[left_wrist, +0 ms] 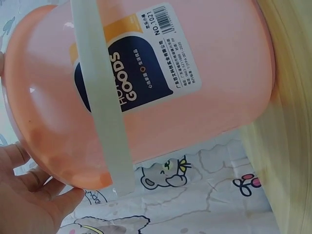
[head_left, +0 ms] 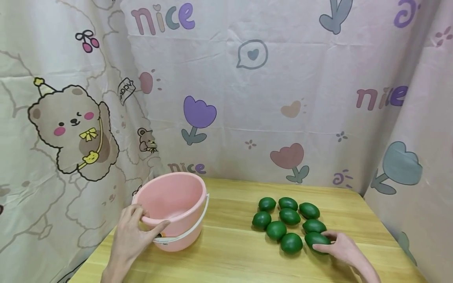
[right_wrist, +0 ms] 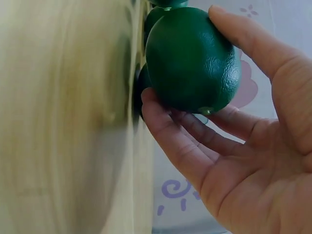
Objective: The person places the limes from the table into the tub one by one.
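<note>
In the head view a pink bucket [head_left: 166, 196] with a white handle stands at the left, its mouth tipped slightly. My left hand [head_left: 131, 232] grips its near rim, fingers over the edge and thumb along the outside. The left wrist view shows the bucket's label [left_wrist: 141, 63] behind the pale handle strap [left_wrist: 100, 87]. At the right, my right hand [head_left: 341, 247] holds a glossy dark green lime [head_left: 316, 240] between thumb and fingers. Up close in the right wrist view, thumb and fingertips press on opposite sides of that lime [right_wrist: 192, 61].
Several more green limes [head_left: 289, 216] lie grouped on the wooden table [head_left: 230, 251], beside and beyond the held one. A printed curtain [head_left: 226, 86] hangs behind the table and along both sides. The bucket stands near the table's left edge.
</note>
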{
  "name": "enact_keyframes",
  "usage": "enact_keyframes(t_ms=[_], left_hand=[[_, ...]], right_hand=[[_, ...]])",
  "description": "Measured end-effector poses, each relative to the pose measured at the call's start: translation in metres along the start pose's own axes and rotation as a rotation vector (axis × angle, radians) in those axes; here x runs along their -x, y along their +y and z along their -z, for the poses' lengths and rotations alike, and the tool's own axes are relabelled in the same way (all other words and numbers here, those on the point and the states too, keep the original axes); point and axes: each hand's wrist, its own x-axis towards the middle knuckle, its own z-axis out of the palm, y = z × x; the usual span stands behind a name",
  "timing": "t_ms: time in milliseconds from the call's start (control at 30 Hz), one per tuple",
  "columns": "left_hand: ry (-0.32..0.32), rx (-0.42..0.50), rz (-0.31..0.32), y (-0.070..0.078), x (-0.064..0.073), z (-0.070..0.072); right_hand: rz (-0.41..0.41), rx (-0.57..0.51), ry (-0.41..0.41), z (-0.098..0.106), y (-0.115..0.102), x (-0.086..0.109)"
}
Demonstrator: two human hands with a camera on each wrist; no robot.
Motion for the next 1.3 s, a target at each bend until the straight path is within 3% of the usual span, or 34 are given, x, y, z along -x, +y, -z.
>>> enact_keyframes(t_ms=[233,400,600,767,1067,1300], left_hand=[[0.011,0.004,-0.007,0.000,-0.001,-0.001],[0.019,0.030,0.006,0.001,0.001,-0.003],[0.068,0.064,0.000,-0.001,0.004,-0.006],[0.098,0.066,-0.020,-0.005,0.006,-0.010],[0.098,0.060,-0.022,-0.002,0.006,-0.009],[0.083,0.062,0.016,-0.001,0.007,-0.007]], right_hand=[[-0.011,-0.127,-0.036,0.002,-0.006,-0.002],[0.052,-0.189,0.011,0.004,-0.014,-0.001],[0.133,-0.184,0.058,-0.002,-0.035,-0.008],[0.149,-0.207,0.054,-0.012,-0.057,-0.014],[0.164,-0.274,0.052,-0.022,-0.082,-0.021],[0.223,-0.290,0.082,-0.032,-0.106,-0.023]])
